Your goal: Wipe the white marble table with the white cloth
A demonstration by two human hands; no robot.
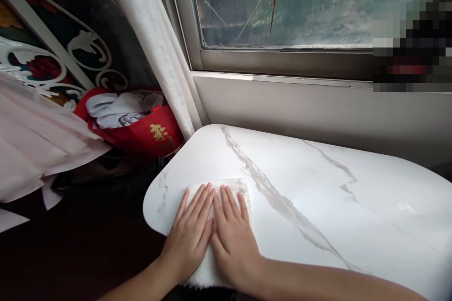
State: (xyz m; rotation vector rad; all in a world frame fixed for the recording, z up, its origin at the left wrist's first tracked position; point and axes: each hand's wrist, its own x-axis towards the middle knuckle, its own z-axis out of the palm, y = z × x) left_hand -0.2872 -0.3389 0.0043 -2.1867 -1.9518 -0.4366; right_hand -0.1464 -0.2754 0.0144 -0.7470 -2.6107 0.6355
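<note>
A white fluffy cloth [208, 265] lies on the white marble-patterned table [303, 169] near its left end, and part of it hangs over the front edge. My left hand [190, 233] rests flat on the cloth with its fingers stretched out. Beside it, my right hand [233, 235] is also spread flat on the cloth, and the two hands touch near the thumbs. The middle of the cloth is hidden beneath both hands.
Behind the table are a low wall [282, 108] and a window [300, 14]. A white curtain [151, 37] hangs at the table's back left corner. Left of it stands a red bag [141, 134] holding pale fabric, near pink fabric [38, 136].
</note>
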